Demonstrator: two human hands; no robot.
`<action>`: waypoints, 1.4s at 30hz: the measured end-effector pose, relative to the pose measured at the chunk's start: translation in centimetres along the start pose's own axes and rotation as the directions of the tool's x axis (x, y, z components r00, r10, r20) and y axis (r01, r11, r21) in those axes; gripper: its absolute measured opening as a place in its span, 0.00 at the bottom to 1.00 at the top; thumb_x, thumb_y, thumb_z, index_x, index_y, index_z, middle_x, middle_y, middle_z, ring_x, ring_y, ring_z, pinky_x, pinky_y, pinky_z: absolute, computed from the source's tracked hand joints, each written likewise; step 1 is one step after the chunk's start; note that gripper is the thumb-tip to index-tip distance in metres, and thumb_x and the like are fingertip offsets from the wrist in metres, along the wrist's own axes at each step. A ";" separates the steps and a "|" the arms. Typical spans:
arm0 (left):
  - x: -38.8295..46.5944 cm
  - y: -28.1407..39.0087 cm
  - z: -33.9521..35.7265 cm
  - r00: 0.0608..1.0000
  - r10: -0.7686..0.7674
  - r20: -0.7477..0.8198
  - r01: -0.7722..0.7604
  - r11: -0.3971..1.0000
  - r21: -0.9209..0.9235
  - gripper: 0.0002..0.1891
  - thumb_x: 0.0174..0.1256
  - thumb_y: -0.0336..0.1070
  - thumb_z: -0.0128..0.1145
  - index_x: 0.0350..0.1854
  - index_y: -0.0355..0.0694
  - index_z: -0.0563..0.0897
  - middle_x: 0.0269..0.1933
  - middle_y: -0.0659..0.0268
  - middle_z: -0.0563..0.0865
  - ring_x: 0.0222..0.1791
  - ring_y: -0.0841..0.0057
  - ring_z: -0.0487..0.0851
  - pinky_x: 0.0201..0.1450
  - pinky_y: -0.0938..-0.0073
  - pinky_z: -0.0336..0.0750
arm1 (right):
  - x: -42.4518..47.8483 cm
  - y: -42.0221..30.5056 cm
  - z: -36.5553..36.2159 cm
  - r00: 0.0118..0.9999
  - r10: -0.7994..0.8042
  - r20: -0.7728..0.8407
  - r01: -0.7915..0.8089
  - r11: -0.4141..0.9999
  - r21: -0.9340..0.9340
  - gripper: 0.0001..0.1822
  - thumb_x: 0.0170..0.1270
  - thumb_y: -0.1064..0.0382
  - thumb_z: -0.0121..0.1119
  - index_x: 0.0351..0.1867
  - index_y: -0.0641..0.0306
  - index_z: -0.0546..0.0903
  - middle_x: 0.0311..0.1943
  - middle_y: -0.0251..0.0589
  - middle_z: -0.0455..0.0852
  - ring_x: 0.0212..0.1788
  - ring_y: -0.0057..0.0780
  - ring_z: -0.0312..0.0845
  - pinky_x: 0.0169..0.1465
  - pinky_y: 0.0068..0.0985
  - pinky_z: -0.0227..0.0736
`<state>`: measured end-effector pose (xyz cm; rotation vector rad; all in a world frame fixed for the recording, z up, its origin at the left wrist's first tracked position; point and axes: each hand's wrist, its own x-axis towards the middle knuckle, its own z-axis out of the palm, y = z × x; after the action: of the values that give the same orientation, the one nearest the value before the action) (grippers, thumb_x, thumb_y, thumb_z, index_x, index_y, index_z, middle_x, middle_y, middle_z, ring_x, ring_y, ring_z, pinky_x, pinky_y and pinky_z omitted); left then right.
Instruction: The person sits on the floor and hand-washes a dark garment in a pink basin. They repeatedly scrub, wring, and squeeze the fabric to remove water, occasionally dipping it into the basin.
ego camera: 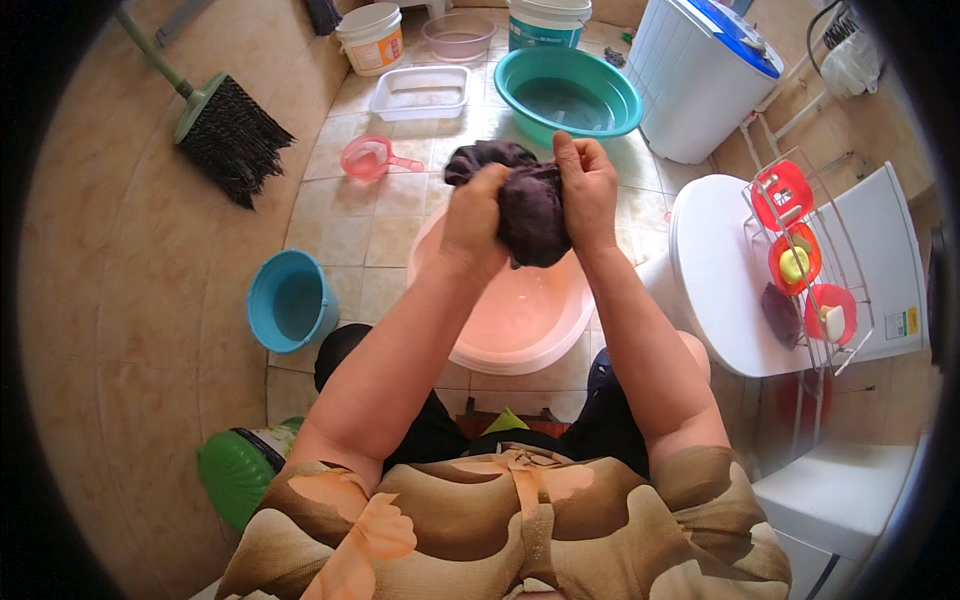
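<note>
A dark purple-brown cloth (532, 217), bunched up, is held between my two hands above a pink plastic basin (517, 330). My left hand (480, 214) grips its left side, with the thumb on top. At the cloth's upper right edge, my right hand (589, 187) pinches the fabric, its fingers curled in. The basin stands on the floor between my knees, and its inside looks wet. Beyond my hands, a green basin (634, 97) holds dark-looking water.
A blue bucket (327, 330) with liquid stands left, a pink dipper (367, 157) ahead of it. Farther off are a white tray (420, 112), buckets and a washing machine (660, 82). At right, a wire rack (862, 300) with red soap dishes is by the toilet lid (705, 277).
</note>
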<state>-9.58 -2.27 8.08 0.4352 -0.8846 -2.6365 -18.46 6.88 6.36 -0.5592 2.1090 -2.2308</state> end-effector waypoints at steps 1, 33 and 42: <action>0.7 1.1 -0.9 0.999 -0.006 0.035 0.007 1.000 -0.019 0.13 0.65 0.36 0.46 0.44 0.34 0.78 0.41 0.60 0.85 0.41 0.70 0.84 0.50 0.69 0.78 | -0.1 -0.2 0.0 0.991 0.131 0.030 -0.132 0.988 0.076 0.15 0.63 0.50 0.62 0.37 0.60 0.79 0.29 0.30 0.80 0.31 0.18 0.72 0.35 0.18 0.69; 0.1 -3.6 0.2 0.997 0.021 -0.072 -0.017 0.998 0.056 0.08 0.64 0.33 0.45 0.35 0.40 0.78 0.33 0.69 0.81 0.30 0.80 0.79 0.35 0.75 0.76 | -0.6 -2.4 -0.1 0.987 -0.151 -0.046 0.155 0.985 0.076 0.16 0.58 0.70 0.59 0.17 0.62 0.66 0.15 0.25 0.65 0.20 0.13 0.57 0.23 0.18 0.56; -0.2 -2.3 0.0 0.998 -0.036 -0.059 0.040 0.997 0.059 0.11 0.66 0.36 0.41 0.40 0.40 0.78 0.38 0.65 0.83 0.40 0.75 0.83 0.46 0.73 0.78 | -1.2 -2.6 0.9 0.979 -0.203 -0.028 0.203 0.979 0.002 0.19 0.61 0.67 0.61 0.16 0.60 0.65 0.14 0.24 0.63 0.21 0.14 0.57 0.24 0.19 0.55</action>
<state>-9.89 -0.44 6.64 0.5459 -0.9490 -2.6225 -16.51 6.57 8.61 -0.7821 2.1480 -2.3585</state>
